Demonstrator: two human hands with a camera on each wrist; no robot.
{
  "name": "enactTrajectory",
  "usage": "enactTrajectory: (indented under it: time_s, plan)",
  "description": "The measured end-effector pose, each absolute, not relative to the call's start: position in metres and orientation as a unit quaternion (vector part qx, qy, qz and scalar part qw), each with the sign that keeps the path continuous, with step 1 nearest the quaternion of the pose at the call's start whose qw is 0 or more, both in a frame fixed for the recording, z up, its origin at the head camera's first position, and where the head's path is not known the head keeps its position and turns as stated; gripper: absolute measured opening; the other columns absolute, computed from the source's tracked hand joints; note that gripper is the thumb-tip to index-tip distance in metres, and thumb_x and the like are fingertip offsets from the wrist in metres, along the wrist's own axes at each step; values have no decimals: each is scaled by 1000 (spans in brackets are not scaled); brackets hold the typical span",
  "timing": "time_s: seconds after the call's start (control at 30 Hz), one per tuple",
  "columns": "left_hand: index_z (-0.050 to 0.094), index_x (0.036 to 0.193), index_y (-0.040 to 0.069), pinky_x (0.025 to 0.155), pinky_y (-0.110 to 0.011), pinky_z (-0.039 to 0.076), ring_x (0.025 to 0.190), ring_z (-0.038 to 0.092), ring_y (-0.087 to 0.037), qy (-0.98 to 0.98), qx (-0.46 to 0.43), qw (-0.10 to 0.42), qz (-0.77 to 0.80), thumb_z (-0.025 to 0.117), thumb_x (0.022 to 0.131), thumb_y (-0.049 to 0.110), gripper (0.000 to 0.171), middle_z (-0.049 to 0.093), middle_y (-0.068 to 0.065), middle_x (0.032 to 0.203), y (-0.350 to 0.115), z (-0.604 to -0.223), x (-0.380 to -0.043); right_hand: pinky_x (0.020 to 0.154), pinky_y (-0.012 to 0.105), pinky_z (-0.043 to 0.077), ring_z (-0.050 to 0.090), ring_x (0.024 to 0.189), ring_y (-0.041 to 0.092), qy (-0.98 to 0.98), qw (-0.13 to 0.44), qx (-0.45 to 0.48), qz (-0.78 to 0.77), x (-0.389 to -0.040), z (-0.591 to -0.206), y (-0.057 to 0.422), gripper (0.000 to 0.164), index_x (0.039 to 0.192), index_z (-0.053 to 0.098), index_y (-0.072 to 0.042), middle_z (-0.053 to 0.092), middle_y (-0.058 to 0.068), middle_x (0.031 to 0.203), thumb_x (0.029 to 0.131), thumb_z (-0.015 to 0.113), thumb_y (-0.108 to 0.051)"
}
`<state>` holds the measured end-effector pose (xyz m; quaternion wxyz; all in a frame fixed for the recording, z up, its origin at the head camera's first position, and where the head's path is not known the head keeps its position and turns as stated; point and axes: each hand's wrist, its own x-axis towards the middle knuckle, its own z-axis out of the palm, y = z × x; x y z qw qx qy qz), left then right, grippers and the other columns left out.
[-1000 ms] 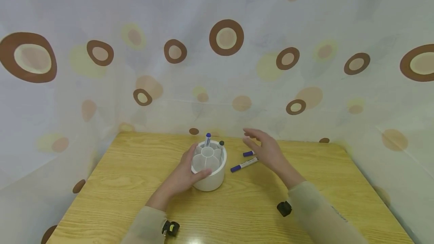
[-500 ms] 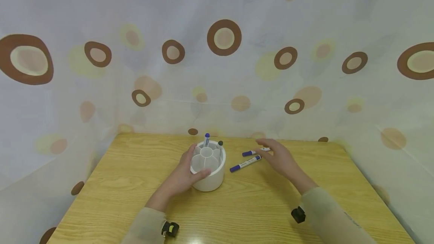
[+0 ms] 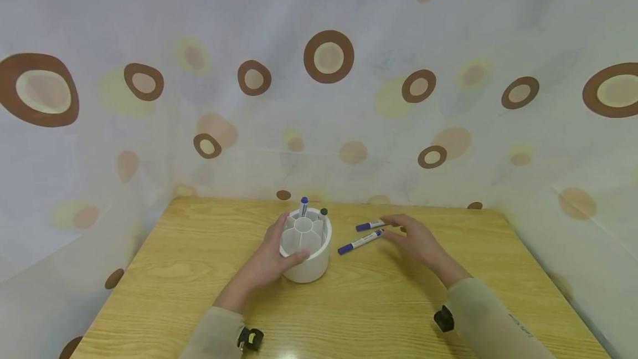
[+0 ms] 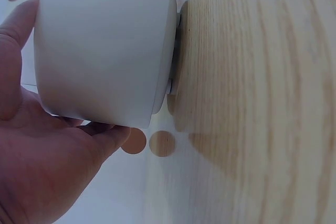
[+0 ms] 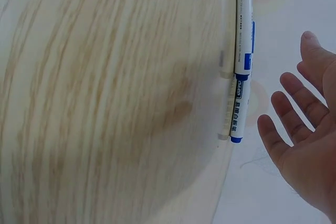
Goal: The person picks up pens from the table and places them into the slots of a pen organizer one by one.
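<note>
My left hand (image 3: pixel 266 256) grips a round white pen holder (image 3: pixel 307 269) with its thumb on the near rim and its fingers round the left side. In the left wrist view the hand (image 4: pixel 50 158) curls about the smooth wall of the holder (image 4: pixel 102 45). A blue-topped marker (image 3: pixel 304 207) and a dark-topped marker (image 3: pixel 323 214) stand in its back compartments. Two blue-and-white markers, the nearer one (image 3: pixel 360 242) and the farther one (image 3: pixel 370 226), lie on the table. Just right of their ends hovers my right hand (image 3: pixel 417 244), fingers spread and holding nothing in the right wrist view.
The wood-grain table (image 3: pixel 199 270) backs onto a white curtain (image 3: pixel 279 170) with brown and yellow circles, which also hangs at both sides. Small black devices sit at both wrists, such as the right wrist camera (image 3: pixel 443 319).
My right hand has moved right and down toward the right ends of the two lying markers. My left hand and the pen holder have stayed put.
</note>
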<state>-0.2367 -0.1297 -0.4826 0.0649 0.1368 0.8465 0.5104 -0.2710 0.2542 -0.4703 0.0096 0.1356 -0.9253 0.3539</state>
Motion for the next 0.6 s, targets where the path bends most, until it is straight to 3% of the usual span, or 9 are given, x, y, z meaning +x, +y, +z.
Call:
enactTrajectory:
  time_s: [0.2,0.6]
  plan:
    - [9,178,12,126,-72,27,160,32,-49,848,136,65,509,83,99,48,114,18,-24,179,-130,-484,-237,119,67,42,54,141,49,-918,-18,136,373,-273,-477,258,46,152,63,-2,63,21,150,110,72,-19]
    - [9,178,13,126,-72,26,160,31,-49,845,137,65,513,83,99,47,114,17,-24,179,-130,-485,-238,115,67,46,56,137,51,-915,-22,156,372,-282,-488,256,46,147,66,3,67,21,143,107,75,-17]
